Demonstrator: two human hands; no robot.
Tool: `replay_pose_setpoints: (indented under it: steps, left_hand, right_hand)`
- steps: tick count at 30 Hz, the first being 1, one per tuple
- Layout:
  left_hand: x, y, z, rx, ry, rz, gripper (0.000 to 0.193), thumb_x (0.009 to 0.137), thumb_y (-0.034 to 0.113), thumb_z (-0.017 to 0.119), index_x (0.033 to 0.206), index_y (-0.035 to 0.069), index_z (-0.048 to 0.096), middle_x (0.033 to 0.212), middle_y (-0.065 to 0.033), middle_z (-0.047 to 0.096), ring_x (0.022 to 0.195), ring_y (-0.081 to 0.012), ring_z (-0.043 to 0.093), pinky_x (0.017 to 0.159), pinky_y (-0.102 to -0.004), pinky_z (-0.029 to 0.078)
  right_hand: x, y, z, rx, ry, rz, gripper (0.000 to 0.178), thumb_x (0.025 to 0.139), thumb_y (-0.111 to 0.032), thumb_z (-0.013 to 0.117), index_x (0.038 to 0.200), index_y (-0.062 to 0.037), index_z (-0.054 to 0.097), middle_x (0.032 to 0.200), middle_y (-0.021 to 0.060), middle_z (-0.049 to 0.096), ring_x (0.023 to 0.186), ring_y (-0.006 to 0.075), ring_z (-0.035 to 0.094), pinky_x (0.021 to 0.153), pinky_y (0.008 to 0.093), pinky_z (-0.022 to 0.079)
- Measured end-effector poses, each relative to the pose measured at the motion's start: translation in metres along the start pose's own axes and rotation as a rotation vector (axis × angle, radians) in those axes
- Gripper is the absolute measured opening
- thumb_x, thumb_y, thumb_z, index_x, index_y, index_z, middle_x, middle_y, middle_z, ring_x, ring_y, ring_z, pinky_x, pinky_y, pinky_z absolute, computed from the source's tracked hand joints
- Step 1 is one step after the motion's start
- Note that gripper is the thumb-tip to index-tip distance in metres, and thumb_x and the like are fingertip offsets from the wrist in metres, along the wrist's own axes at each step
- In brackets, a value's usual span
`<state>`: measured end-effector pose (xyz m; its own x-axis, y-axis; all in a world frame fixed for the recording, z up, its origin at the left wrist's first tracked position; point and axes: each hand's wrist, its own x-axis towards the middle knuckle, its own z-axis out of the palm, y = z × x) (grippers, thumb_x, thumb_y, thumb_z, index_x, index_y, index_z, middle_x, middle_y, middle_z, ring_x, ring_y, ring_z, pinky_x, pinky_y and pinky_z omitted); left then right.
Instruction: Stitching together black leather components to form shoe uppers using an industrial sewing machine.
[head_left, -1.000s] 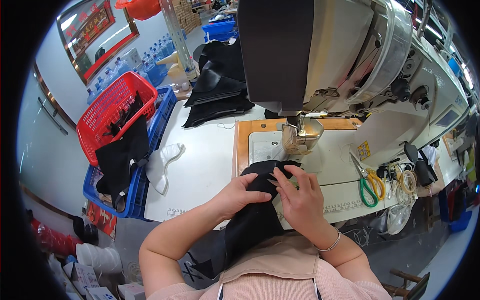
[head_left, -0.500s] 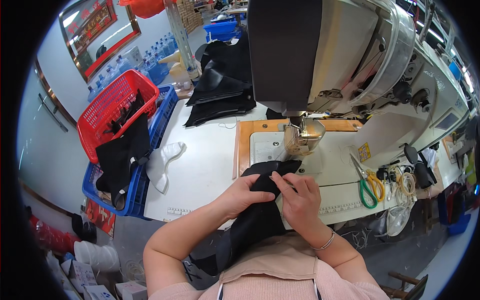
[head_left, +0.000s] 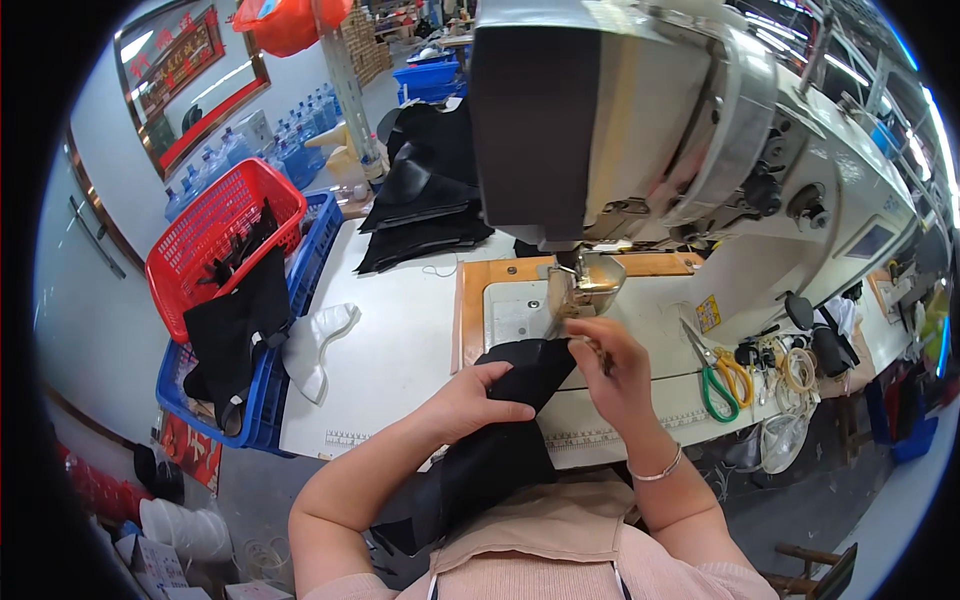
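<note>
A black piece of fabric or leather (head_left: pixel 528 378) hangs from my hands over the table's front edge and down onto my lap. My left hand (head_left: pixel 468 402) is closed on it, with the thumb lying across the top and the fingers underneath. At its far right corner, my right hand (head_left: pixel 612 372) pinches the edge between thumb and forefinger, the other fingers curled. Just beyond that hand is the post and presser foot of a sewing machine (head_left: pixel 582 285); the black piece lies in front of it, apart from the needle.
Stacked black pieces (head_left: pixel 425 190) lie at the back left. Red basket (head_left: pixel 225 225) and blue crate (head_left: pixel 270 385) hold black parts at the left, beside a white curved piece (head_left: pixel 318 345). Green-and-yellow-handled scissors (head_left: pixel 722 385) and tape rolls (head_left: pixel 797 370) lie at the right.
My right hand has moved away from the left, to the far right corner of the black piece near the machine's post. The piece's upper part is spread flatter. The view has shifted slightly.
</note>
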<state>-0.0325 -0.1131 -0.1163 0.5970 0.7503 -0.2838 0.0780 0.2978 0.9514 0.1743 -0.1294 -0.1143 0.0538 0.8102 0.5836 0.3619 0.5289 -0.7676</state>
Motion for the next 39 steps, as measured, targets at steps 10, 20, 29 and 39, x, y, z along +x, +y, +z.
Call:
replay_pose_setpoints:
  steps: [10, 20, 29, 39]
  left_hand:
    - [0.007, 0.002, 0.02, 0.509, -0.144, 0.099, 0.043, 0.074, 0.023, 0.078, 0.106, 0.0, 0.06, 0.089, -0.0087, 0.066, 0.083, -0.0135, 0.059, 0.077, -0.0277, 0.048]
    - [0.005, -0.004, 0.016, 0.386, -0.113, 0.032, 0.046, 0.076, 0.026, 0.078, 0.109, 0.0, 0.06, 0.094, -0.0062, 0.065, 0.088, -0.0117, 0.06, 0.079, -0.026, 0.048]
    - [-0.003, -0.012, -0.028, 0.219, 0.034, -0.079, 0.028, 0.076, 0.015, 0.08, 0.096, 0.003, 0.064, 0.081, -0.0003, 0.065, 0.074, -0.008, 0.059, 0.067, -0.0244, 0.049]
    - [-0.097, 0.117, -0.059, 1.506, 0.786, 0.382, 0.02, 0.069, 0.01, 0.075, 0.085, 0.004, 0.064, 0.083, -0.014, 0.064, 0.079, -0.0315, 0.066, 0.069, -0.0407, 0.052]
  right_hand:
    - [0.015, 0.011, -0.011, 0.642, -0.273, 0.599, 0.016, 0.092, -0.013, 0.062, 0.103, -0.0018, 0.066, 0.085, 0.002, 0.067, 0.065, 0.0036, 0.051, 0.053, 0.0169, 0.038]
    - [0.012, 0.018, -0.002, 0.748, -0.243, 0.657, 0.01, 0.091, -0.013, 0.061, 0.093, -0.0041, 0.063, 0.087, 0.0037, 0.067, 0.068, 0.0059, 0.055, 0.053, 0.0167, 0.035]
    - [-0.005, 0.027, -0.021, 1.561, -0.191, 0.487, 0.012, 0.091, -0.018, 0.06, 0.096, -0.0077, 0.056, 0.062, -0.0038, 0.042, 0.056, 0.0108, 0.047, 0.049, 0.0226, 0.033]
    - [-0.028, 0.028, -0.028, 0.551, -0.068, 0.766, 0.021, 0.098, -0.022, 0.051, 0.1, -0.0027, 0.061, 0.069, 0.0002, 0.057, 0.057, 0.0072, 0.05, 0.049, 0.0203, 0.035]
